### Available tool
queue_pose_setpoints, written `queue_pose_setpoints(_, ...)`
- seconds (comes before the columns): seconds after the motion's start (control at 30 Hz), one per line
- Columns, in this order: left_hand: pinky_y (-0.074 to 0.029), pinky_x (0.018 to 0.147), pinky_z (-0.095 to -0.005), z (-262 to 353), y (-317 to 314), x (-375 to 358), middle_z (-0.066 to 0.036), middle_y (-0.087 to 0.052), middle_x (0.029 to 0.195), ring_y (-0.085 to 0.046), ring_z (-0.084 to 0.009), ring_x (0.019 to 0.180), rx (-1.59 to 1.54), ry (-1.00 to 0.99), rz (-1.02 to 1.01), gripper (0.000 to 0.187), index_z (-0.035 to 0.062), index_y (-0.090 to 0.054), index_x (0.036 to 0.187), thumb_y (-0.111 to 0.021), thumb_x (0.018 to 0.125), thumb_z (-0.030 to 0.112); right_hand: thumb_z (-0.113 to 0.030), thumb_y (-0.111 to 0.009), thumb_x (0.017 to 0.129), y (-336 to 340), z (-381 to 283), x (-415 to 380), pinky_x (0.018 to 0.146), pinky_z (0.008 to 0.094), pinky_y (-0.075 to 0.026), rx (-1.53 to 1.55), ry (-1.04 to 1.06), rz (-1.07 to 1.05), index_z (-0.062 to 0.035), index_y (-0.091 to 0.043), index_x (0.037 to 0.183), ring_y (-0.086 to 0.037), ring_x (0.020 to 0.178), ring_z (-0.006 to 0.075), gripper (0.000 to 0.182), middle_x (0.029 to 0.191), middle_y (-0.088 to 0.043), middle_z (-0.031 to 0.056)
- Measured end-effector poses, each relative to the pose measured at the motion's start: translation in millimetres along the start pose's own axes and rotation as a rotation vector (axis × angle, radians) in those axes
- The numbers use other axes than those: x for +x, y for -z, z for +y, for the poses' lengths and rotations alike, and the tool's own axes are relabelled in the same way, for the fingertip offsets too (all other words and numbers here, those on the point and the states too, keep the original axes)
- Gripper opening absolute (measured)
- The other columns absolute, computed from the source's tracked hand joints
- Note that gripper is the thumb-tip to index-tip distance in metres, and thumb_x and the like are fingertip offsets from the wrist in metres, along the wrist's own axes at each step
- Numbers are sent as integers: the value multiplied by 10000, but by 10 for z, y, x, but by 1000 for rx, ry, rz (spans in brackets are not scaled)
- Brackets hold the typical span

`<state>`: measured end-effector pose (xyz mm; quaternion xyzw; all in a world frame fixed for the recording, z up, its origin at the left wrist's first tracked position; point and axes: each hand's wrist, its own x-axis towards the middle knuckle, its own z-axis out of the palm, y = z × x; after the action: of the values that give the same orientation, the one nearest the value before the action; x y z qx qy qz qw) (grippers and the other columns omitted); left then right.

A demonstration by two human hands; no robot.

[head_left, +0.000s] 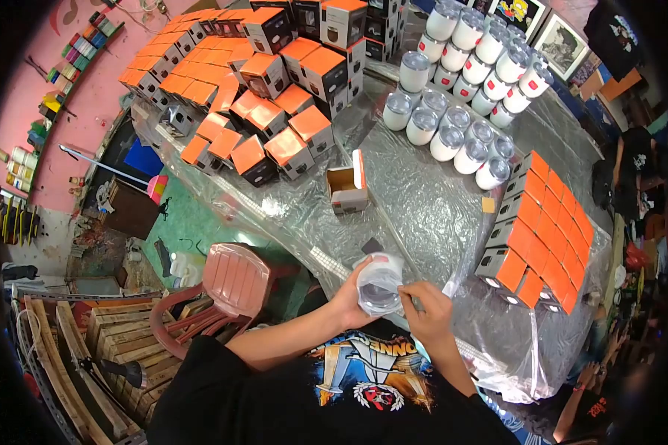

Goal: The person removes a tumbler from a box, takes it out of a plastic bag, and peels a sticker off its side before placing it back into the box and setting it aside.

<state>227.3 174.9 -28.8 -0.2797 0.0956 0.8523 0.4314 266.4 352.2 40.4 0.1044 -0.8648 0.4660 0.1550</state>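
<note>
My left hand (352,302) is wrapped round a white tumbler (379,285) with a clear lid, covered in a thin translucent plastic bag, just over the near edge of the table. The fingers of my right hand (427,308) are pinched together at the right side of the bag's rim. Beyond them on the plastic-covered table stands an open, small box (346,188) with its flap raised. A small dark square (371,246) lies between that box and the tumbler.
Orange-topped boxes (274,119) are piled at the back left, and more (545,230) stand in rows at the right. White lidded tumblers (447,141) are stacked at the back right. A reddish plastic chair (236,280) and wooden crates (126,337) stand at the left.
</note>
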Motion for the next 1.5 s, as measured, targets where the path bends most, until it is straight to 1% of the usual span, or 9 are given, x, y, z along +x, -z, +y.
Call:
queue_pose_setpoints(0.23, -466, 1141, -499, -122, -284, -252, -126, -640, 1395, -621, -308, 1291, 269, -315, 124, 610, 50, -502, 1463, -600, 1041, 480, 123, -730, 862, 61, 153, -283, 692, 343, -576, 47, 22, 218, 10, -668, 986, -734, 759, 244, 179, 855, -726, 140)
queue_pose_setpoints(0.33, -507, 1096, -464, -62, -142, -250, -98, -637, 1347, -633, -272, 1262, 306, -380, -49, 580, 51, -493, 1449, -712, 993, 335, -32, -634, 1023, -1, 196, -357, 702, 309, -559, 492, -499, 678, -10, -567, 1076, -702, 764, 173, 89, 867, -686, 92)
queue_pose_setpoints(0.67, -474, 1128, -466, -205, -54, -136, -71, -592, 1390, -586, -245, 1308, 374, -568, -78, 668, 65, -430, 1482, -748, 971, 355, -132, -656, 1040, -328, -5, -445, 1018, 350, -454, 822, -617, 188, 21, -612, 1049, -599, 1154, 154, 159, 1184, -680, 106)
queue_pose_setpoints(0.83, -440, 1157, -480, -228, -227, -138, -75, -577, 1435, -562, -263, 1357, 380, -650, 128, 657, 78, -412, 1514, -621, 1039, 480, -92, -596, 1065, -246, 179, -583, 964, 371, -494, 934, -497, 322, -38, -576, 1054, -646, 1027, 171, 59, 1044, -696, 94)
queue_pose_setpoints(0.9, -420, 1175, -490, -195, -456, -246, -79, -556, 1483, -544, -274, 1388, 289, -568, 181, 667, 95, -409, 1530, -518, 1065, 562, -152, -535, 1105, -97, 225, -609, 879, 396, -533, 1505, -581, 351, -61, -544, 988, -666, 870, 186, 148, 870, -661, 74)
queue_pose_setpoints(1.07, -374, 1208, -493, -111, -341, -216, -90, -525, 1519, -506, -290, 1423, 286, -614, 184, 720, 119, -413, 1540, -496, 1041, 632, -203, -553, 1091, -14, 213, -582, 784, 369, -516, 983, -482, 463, -85, -578, 1070, -600, 786, 167, 122, 772, -543, 28)
queue_pose_setpoints(1.13, -379, 1202, -501, -150, -296, -238, -88, -537, 1498, -522, -290, 1399, 321, -592, 239, 708, 107, -429, 1522, -514, 1038, 617, -125, -733, 954, -6, -25, -424, 770, 341, -486, 485, -373, 97, -38, -643, 1111, -584, 795, 166, 201, 837, -588, 52)
queue_pose_setpoints(1.23, -503, 1058, -475, -195, -103, -229, -95, -605, 1368, -621, -258, 1248, 354, -640, 174, 520, 96, -491, 1427, -609, 1053, 437, -136, -878, 816, -131, -103, -217, 735, 324, -495, 217, -323, 115, 15, -695, 1126, -628, 811, 198, 391, 868, -616, 90)
queue_pose_setpoints(1.5, -605, 743, -456, -177, -110, -278, -116, -609, 1316, -655, -280, 1151, 426, -862, 219, 542, 91, -445, 1431, -726, 999, 256, -90, -753, 949, -335, 136, -363, 777, 330, -502, 267, -207, 347, 40, -683, 1051, -629, 848, 207, 180, 962, -664, 111)
